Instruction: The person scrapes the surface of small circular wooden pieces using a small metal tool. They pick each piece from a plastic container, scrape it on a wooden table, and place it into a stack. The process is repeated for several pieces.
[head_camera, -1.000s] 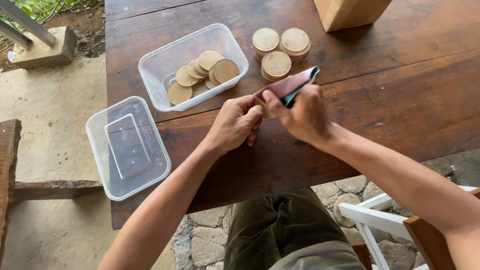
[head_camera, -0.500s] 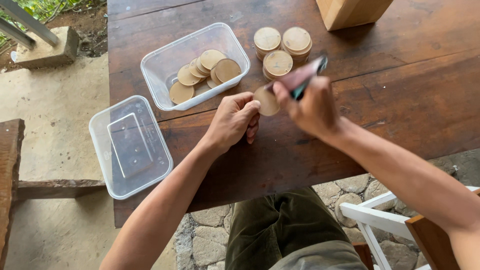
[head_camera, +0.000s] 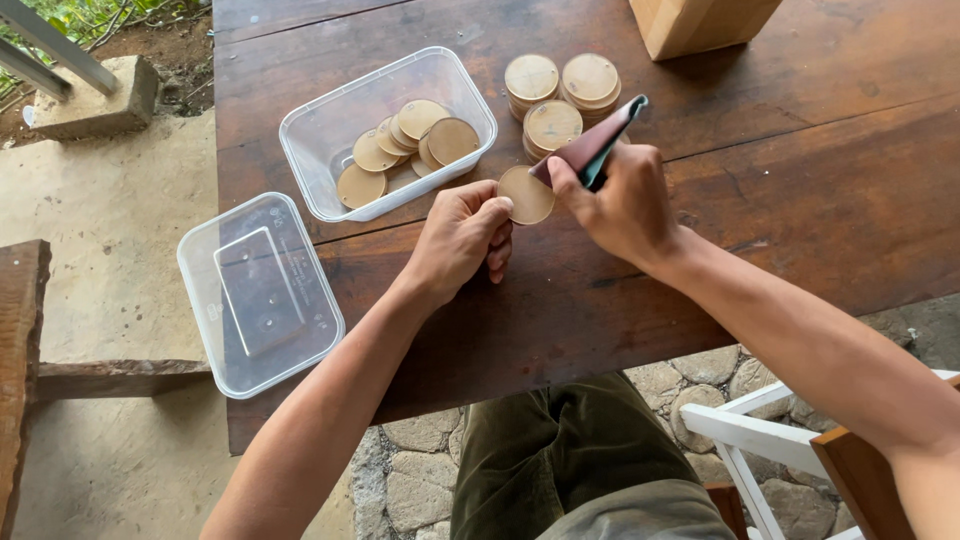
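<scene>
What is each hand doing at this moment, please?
Left hand: closed, holding a round wooden disc by its edge.
Right hand: closed on a folded reddish-brown sheet, pressed against the disc.

This is an outdoor work spot at a home, a porch or patio by a garden. A dark, weathered wooden desk (head_camera: 780, 200) stands on a bare concrete floor (head_camera: 110, 260) that gives way to rounded paving stones (head_camera: 420, 480). Soil and green plants (head_camera: 90, 15) lie past a concrete block (head_camera: 95, 100). A white chair frame (head_camera: 750, 440) and a rough wooden bench (head_camera: 20, 350) stand near.
</scene>
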